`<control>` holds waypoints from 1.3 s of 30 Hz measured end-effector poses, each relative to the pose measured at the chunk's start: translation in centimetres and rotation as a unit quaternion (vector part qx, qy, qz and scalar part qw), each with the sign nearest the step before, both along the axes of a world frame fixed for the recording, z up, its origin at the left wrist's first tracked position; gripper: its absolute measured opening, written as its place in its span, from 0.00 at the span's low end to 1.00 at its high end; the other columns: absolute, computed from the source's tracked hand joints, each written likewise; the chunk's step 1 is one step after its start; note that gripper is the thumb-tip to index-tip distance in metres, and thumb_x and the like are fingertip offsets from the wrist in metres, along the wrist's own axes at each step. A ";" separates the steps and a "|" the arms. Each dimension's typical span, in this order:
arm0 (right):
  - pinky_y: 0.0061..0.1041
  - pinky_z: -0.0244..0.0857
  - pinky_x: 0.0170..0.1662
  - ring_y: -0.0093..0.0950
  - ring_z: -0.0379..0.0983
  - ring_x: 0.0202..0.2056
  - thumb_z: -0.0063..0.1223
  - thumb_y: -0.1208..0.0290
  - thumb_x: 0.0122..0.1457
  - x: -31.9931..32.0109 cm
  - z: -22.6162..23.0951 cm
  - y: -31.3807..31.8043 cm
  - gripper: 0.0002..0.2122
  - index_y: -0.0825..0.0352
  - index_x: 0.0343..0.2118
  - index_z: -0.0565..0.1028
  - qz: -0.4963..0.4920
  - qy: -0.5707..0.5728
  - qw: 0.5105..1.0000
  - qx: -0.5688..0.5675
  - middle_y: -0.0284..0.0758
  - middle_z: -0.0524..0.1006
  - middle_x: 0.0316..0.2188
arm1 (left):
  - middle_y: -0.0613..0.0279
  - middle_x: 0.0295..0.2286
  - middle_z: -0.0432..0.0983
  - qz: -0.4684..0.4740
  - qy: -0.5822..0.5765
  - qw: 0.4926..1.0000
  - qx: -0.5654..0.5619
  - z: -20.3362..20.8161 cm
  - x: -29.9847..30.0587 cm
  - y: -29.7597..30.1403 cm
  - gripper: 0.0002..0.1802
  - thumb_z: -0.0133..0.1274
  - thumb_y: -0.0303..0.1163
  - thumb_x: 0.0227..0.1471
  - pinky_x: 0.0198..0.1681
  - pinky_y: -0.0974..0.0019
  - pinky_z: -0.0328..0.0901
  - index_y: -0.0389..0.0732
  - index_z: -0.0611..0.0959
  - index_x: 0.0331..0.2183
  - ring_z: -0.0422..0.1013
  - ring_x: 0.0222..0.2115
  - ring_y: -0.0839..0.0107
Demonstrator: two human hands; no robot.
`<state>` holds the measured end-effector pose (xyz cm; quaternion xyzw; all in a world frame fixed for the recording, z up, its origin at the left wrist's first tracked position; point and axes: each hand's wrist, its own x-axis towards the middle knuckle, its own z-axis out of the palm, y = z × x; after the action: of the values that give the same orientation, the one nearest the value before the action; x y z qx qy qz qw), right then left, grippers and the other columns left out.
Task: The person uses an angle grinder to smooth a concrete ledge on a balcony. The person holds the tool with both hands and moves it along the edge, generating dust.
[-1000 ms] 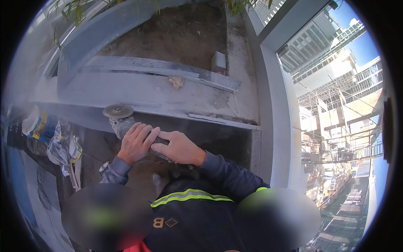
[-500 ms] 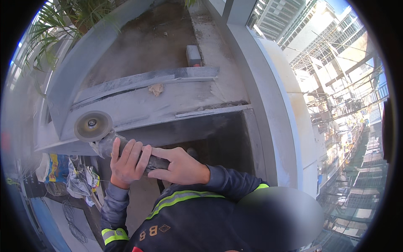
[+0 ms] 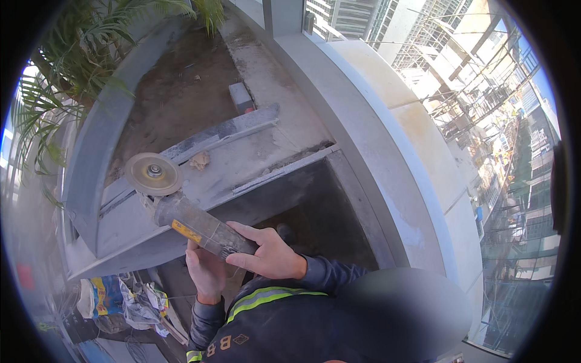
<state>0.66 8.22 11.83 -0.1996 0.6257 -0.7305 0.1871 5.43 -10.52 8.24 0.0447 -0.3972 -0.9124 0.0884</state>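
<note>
A dusty grey angle grinder with a yellow label slants across the middle, its round disc at the upper left end facing up. My right hand wraps round the rear end of its body, thumb and fingers on either side. Just below the body is my left hand, its visible fingers stretched up toward the tool's underside. Part of that hand is hidden by the grinder, so I cannot tell how firmly it touches. The disc hangs over a pale dusty stone ledge, apart from it as far as I can see.
Beyond the ledge lie a loose stone strip, a crumpled tan lump and a grey block. A dark recess opens before me. Palm leaves hang at far left, plastic bags lie lower left, and a window frame runs along the right.
My left hand has come off the top of the grinder and dropped below it, uncovering the yellow label. My right hand keeps its hold. The view has turned and the dust has thinned.
</note>
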 end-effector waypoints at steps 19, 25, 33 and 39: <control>0.32 0.71 0.56 0.41 0.80 0.54 0.65 0.71 0.60 -2.5 1.5 13.9 0.35 0.75 0.68 0.63 -0.191 0.028 0.966 0.174 0.56 0.78 0.54 | 0.54 0.43 0.79 -0.216 -0.147 0.964 0.041 -1.4 -12.6 16.5 0.26 0.53 0.48 0.69 0.48 0.57 0.75 0.35 0.74 0.53 0.77 0.43 0.64; 0.26 0.68 0.58 0.28 0.76 0.55 0.61 0.73 0.63 -2.0 1.2 18.3 0.31 0.75 0.68 0.66 -0.223 -0.066 0.964 0.131 0.50 0.79 0.57 | 0.53 0.42 0.80 -0.225 -0.171 0.959 0.025 -1.8 -13.5 21.5 0.21 0.53 0.45 0.69 0.48 0.56 0.75 0.36 0.75 0.50 0.78 0.43 0.64; 0.23 0.68 0.56 0.21 0.74 0.50 0.59 0.73 0.65 -1.3 0.9 20.1 0.29 0.74 0.68 0.66 -0.235 -0.152 0.960 0.036 0.41 0.81 0.51 | 0.51 0.40 0.80 -0.229 -0.185 0.956 0.002 -2.7 -13.8 23.2 0.23 0.48 0.48 0.71 0.45 0.55 0.77 0.37 0.73 0.51 0.80 0.39 0.62; 0.23 0.69 0.54 0.21 0.74 0.47 0.59 0.73 0.65 -0.2 -0.8 20.1 0.29 0.73 0.68 0.67 -0.250 -0.200 0.947 -0.010 0.39 0.82 0.48 | 0.53 0.39 0.80 -0.238 -0.170 0.955 -0.045 -3.5 -13.9 23.5 0.24 0.47 0.50 0.71 0.43 0.56 0.78 0.36 0.75 0.49 0.80 0.38 0.63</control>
<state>0.48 28.35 11.04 0.1123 0.5981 -0.7847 0.1178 -8.44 12.95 4.73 0.0995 -0.4461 -0.8671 -0.1982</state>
